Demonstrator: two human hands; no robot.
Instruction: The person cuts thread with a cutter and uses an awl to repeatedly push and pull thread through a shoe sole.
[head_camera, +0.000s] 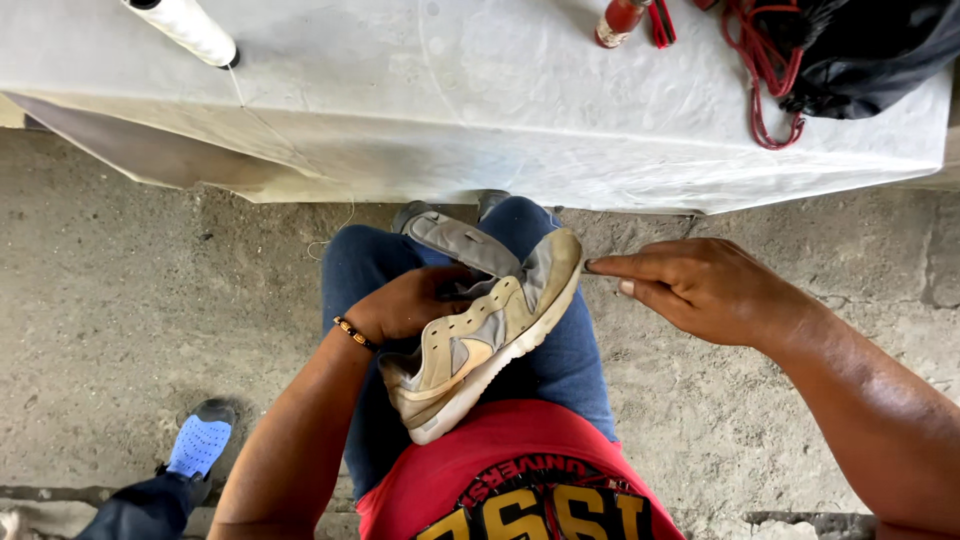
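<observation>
Left hand (405, 303) tucked inside worn tan shoe (485, 335) on lap, gripping it from within, right hand (700, 288) just right of toe, fingers pinched on something too thin to make out, stitching apparently midway, white spool (190, 28) far left on table (450, 120).

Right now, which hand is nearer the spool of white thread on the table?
Left. The left hand grips the shoe on the lap, below the spool of white thread; the right hand is farther off, at the toe of the shoe.
</observation>
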